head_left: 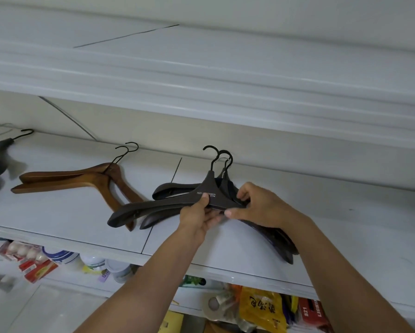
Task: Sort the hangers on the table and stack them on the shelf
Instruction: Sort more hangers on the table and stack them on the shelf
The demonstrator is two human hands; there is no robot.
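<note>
1. Left hand pinches the top dark hanger at its neck; right hand grips the dark stack on the white shelf.
2. Square the hooks together before releasing; keep clear of the brown wooden hangers.

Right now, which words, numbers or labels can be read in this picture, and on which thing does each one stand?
"XIZI ...ESSION": top dark hanger; the left hand hides the middle letters, and the line beneath is too small to read.
"821" and "LIGH...", printed sideways, the ending unclear: red box.
Black Chinese characters: yellow bag; I cannot read them reliably.
Print on the red packets: too blurred to read.
</note>
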